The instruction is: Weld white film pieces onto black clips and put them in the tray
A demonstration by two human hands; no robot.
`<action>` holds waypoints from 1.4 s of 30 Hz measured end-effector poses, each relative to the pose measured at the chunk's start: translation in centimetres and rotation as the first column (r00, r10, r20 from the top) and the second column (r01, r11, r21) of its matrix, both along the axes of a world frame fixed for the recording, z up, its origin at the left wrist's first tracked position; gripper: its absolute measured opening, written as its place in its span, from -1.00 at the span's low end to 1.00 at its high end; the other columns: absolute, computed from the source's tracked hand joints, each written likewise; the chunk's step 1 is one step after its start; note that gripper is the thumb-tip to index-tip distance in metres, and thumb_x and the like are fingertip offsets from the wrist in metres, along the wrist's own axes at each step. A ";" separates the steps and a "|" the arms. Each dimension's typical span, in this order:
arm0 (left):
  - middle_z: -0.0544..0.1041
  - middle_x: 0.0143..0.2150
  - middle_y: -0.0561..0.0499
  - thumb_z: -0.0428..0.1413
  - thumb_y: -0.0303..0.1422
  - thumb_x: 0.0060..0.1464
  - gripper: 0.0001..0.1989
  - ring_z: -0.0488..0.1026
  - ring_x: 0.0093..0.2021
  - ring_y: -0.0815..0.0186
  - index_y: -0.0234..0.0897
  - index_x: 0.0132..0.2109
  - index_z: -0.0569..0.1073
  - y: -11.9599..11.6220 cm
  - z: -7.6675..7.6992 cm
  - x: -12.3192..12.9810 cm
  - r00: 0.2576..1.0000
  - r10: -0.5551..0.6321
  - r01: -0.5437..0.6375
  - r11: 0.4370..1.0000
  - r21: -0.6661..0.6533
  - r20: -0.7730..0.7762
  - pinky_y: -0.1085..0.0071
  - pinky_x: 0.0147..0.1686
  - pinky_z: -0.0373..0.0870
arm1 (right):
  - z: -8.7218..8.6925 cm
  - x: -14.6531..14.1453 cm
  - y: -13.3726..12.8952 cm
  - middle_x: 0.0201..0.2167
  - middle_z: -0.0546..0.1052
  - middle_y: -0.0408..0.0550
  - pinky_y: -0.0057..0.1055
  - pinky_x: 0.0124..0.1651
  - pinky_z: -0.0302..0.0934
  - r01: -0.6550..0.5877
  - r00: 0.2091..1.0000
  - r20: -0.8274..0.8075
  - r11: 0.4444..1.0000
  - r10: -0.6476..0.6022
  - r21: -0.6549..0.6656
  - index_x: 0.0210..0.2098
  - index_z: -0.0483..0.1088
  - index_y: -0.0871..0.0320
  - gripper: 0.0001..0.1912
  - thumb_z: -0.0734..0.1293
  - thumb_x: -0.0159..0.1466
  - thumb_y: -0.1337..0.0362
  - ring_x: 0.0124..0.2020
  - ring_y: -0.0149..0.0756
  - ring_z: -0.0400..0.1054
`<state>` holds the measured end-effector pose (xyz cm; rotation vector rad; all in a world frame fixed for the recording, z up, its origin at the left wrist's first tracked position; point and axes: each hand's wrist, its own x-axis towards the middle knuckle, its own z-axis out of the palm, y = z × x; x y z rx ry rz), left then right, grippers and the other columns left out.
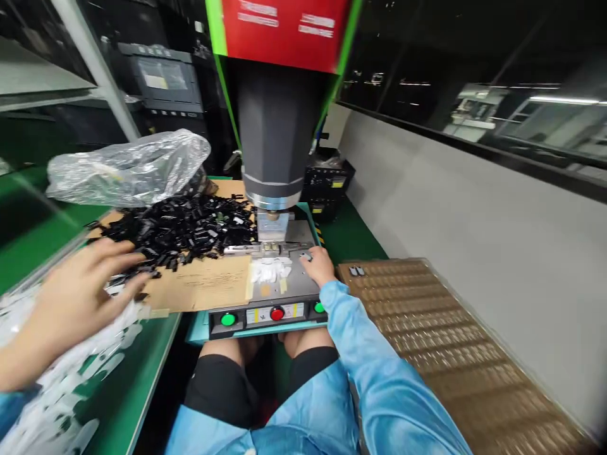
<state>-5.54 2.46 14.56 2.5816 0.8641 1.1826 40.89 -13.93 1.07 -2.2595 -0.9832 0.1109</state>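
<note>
My left hand [83,300] reaches over the near left edge of a heap of small black plastic parts [190,227], its fingers apart and slightly curled. I see nothing held in it. Beneath its wrist lie many white plastic pieces [71,385]. At the right side of the machine's metal bed [303,287], my right hand [319,266] pinches a small grey piece [306,256] between thumb and fingers. Left of that hand is a metal fixture [270,248] under the clear block of the press head [272,226]. Small white pieces [270,270] lie just in front of the fixture.
A large brown compartmented tray [427,341] stands at the right, with two small grey pieces [356,271] in its far left corner. The front panel has green buttons [228,320] and a red button [277,313]. A clear plastic bag [128,167] sits behind the black heap.
</note>
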 end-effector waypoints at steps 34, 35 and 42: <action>0.25 0.54 0.00 0.08 0.05 0.24 -0.13 0.33 0.43 -0.23 0.20 0.59 -0.06 -5.7 -19.2 3.7 0.867 -0.200 0.185 0.980 -0.079 -0.456 -0.35 0.39 0.30 | -5.3 16.5 -14.7 0.00 0.57 0.06 -0.33 -0.05 0.29 0.406 0.912 0.203 0.855 -0.356 -0.323 -0.02 0.38 0.07 -0.76 0.39 0.42 0.11 -0.01 -0.13 0.49; 0.25 0.54 -0.05 0.08 0.04 0.24 -0.13 0.32 0.43 -0.25 0.16 0.59 -0.05 -5.6 -19.2 3.7 0.864 -0.204 0.191 0.979 -0.075 -0.460 -0.35 0.39 0.30 | -5.3 16.5 -14.8 0.01 0.55 0.07 -0.32 -0.04 0.30 0.406 0.912 0.203 0.858 -0.358 -0.315 -0.03 0.37 0.08 -0.75 0.39 0.41 0.09 -0.01 -0.13 0.48; 0.22 0.54 -0.23 0.07 0.02 0.28 -0.14 0.27 0.46 -0.29 0.00 0.59 -0.04 -5.7 -19.1 3.5 0.843 -0.211 0.203 0.977 -0.070 -0.494 -0.33 0.42 0.24 | -5.1 17.7 -16.1 0.17 0.33 0.30 -0.15 0.06 0.34 0.497 0.866 0.178 0.845 -0.468 -0.197 0.08 0.34 0.23 -0.64 0.34 0.29 0.34 -0.09 -0.06 0.46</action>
